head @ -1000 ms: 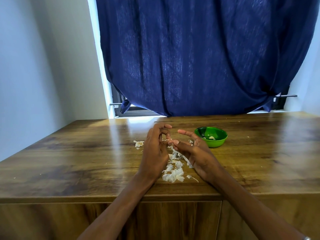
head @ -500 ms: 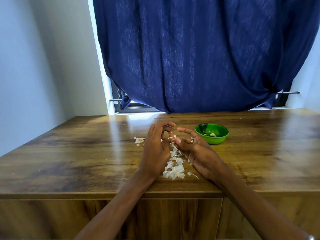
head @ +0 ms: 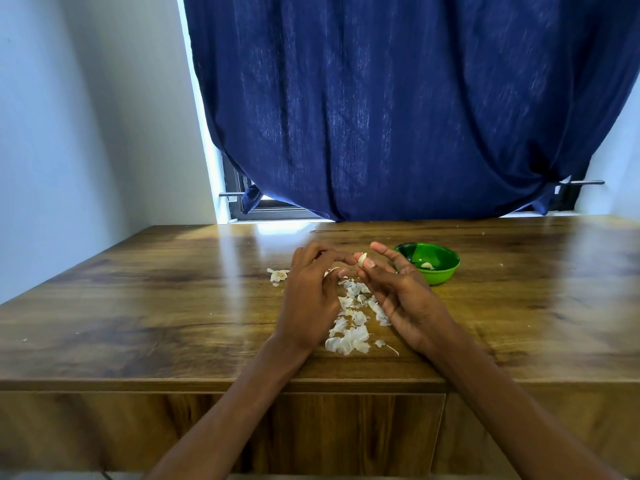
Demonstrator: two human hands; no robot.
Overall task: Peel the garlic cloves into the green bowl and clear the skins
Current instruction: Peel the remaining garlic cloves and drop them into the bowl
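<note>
Head view. Both hands are raised just above a wooden worktop [head: 173, 306], meeting over a scatter of garlic skins [head: 349, 327]. The right hand [head: 398, 292] pinches a garlic clove [head: 362, 260] between thumb and curled fingers, its index finger extended toward the far edge. The left hand [head: 311, 292] has its fingers curled, with the fingertips touching the clove from the left; whether they grip a strip of skin cannot be told, as the contact is too small to resolve. The green bowl [head: 438, 277] stands on the worktop just beyond and right of the right hand, and contains at least one pale peeled clove [head: 426, 265]. A separate clump of skin [head: 277, 274] lies left of the left hand. A dark blue curtain [head: 398, 116] hangs behind the worktop.
</note>
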